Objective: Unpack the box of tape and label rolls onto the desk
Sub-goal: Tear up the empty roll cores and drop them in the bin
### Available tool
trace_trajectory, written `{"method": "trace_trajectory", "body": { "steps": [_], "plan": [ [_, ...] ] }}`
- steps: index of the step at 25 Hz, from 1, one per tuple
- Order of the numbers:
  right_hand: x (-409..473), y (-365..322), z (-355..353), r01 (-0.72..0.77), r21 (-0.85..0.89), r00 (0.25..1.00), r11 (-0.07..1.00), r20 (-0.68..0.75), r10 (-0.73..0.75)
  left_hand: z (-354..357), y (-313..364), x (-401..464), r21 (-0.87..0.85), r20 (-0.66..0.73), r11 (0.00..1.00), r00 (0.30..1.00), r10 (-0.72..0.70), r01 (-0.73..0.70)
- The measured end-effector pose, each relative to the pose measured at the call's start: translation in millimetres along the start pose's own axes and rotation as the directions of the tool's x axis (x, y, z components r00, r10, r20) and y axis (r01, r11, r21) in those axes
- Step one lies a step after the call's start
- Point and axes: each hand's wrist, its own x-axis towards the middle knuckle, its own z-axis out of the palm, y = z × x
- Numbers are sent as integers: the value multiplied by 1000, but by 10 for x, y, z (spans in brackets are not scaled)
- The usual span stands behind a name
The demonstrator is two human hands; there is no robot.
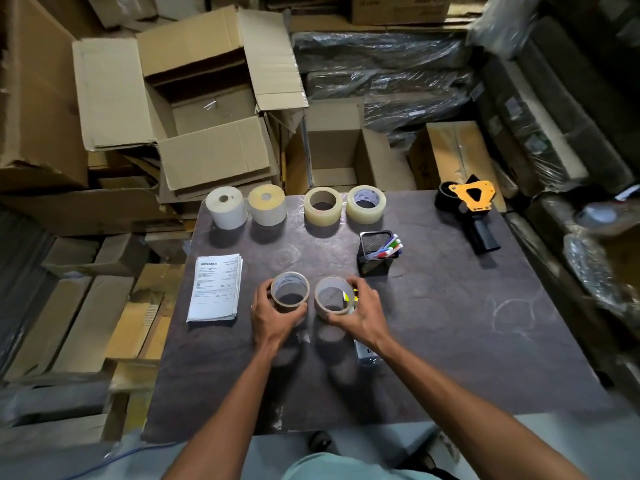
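Tape rolls [289, 289] (2) gripped, 1 per hand [273, 315].

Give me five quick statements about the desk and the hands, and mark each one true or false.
1. Each hand holds a tape roll. True: the left hand grips one tape roll, and the right hand grips another.
2. Four rolls stand in a row at the desk's far edge. True: two label rolls and two clear tape rolls.
3. The tape dispenser lies beside the papers. False: it lies at the far right corner; the papers lie on the left.
4. The pen holder is empty. False: it holds coloured markers.
5. The open box sits on the desk. False: it sits beyond the desk, among other cartons.
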Motion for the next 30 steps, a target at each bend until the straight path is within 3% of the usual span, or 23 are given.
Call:
{"method": "trace_trajectory", "body": {
  "steps": [7, 15, 23, 27, 30],
  "plan": [
    [-256, 668, -777, -139, 110, 969, 984, -188, 159, 627, 481, -609, -29, 183, 990, 973, 141, -138],
    [-458, 1591, -2239, -195, 241, 887, 951, -369, 276, 2042, 1480, -1209, -100, 364, 940, 867, 340, -326],
    [-347, 2791, -3867, -256, 340, 827, 905, -408, 387, 3789, 2508, -1748, -122, 509, 922, 774, 377, -368],
    [-269, 3357, -4497, -313, 432, 778, 846, -393, 490, 4684, 2840, -1887, -71, 640, 905, 677, 365, -420],
    [-283, 3794, -4709, -401, 491, 736, 774, -330, 591, 5278, 2891, -1890, 46, 777, 890, 576, 253, -454]
  ]
}}
